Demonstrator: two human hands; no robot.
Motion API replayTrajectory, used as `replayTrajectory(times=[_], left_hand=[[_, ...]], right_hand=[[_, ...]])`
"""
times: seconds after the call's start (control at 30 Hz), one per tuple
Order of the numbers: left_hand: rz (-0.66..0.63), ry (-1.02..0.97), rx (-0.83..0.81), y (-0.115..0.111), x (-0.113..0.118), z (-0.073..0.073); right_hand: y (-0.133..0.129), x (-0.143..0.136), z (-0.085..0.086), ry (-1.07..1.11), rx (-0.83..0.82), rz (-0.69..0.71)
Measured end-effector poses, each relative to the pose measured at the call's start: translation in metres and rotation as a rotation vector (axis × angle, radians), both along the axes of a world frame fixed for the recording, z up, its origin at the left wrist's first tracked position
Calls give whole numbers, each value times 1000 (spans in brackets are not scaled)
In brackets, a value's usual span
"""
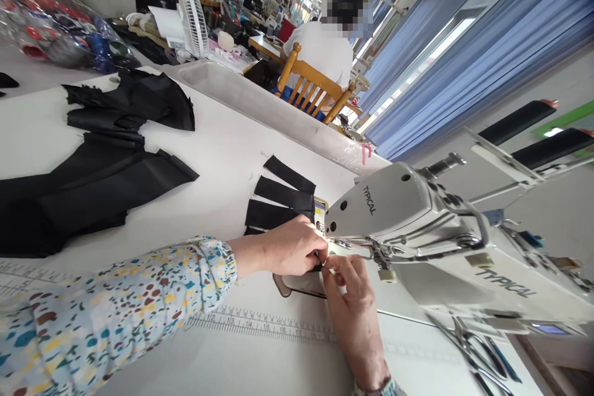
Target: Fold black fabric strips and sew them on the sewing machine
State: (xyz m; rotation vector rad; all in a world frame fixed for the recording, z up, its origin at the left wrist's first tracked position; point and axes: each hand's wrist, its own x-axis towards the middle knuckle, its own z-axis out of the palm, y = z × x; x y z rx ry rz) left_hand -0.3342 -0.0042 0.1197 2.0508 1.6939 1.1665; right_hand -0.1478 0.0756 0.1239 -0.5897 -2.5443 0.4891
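Observation:
My left hand (297, 246) and my right hand (351, 291) meet fingertip to fingertip just in front of the needle area of a white sewing machine (378, 204). Both are closed in a pinch on a small black fabric piece (318, 267), mostly hidden by the fingers. Behind my left hand, several black fabric strips (283, 195) fan out to the left from the machine's needle plate, with loose threads at their ends. The needle itself is hidden by my hands and the machine head.
Larger black fabric pieces (93, 192) lie on the left of the white table. A printed ruler scale (260, 323) runs along the front. Scissors (477, 346) rest at the lower right. Beyond the table, a person in white (320, 49) sits on a wooden chair (315, 83).

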Motion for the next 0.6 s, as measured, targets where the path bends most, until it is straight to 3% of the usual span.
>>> replayTrajectory(times=[0.6], left_hand=[[27,114,93,2,2,-7]], right_hand=[[0,3,4,-22,20,-29]])
